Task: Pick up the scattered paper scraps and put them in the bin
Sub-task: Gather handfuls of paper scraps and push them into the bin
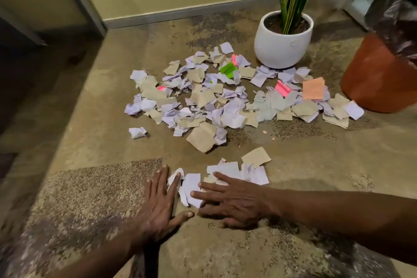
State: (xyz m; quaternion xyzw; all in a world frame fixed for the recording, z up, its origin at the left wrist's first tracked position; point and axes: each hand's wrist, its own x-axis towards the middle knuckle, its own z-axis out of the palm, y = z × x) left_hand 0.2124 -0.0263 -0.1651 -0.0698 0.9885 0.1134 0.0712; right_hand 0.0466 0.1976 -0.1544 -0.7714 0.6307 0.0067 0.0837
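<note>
Biggest worry here is honestly the big pile (pixel 225 97) itself. It's sitting spread across the floor (pixel 90 142) between the white plant pot (pixel 282 47) and the orange bin (pixel 379 79), which is standing well off to the right with a dark liner (pixel 397 16) bunching out of its top. That's a long reach from where the hands are working, so loose scraps are probably going to be dropping on the way over if the grab is sloppy.

Next down: the small near cluster (pixel 225 176). Both hands are lying flat on it, fingers straight, nothing actually gripped yet. The left hand (pixel 160 205) is resting at the cluster's left edge, and the right hand (pixel 230 198) is lying across its middle. Flat sheets on a rough floor are hard to pinch, so I'm guessing some are going to be sliding out sideways instead of bunching up.

Smaller stuff: the lone crumpled ball (pixel 137 132) is sitting apart on the left and is easy to forget.

Tiniest: the pink crumbs (pixel 265 131) near the pile's front edge, which are going to be a pain to pick up by hand.
</note>
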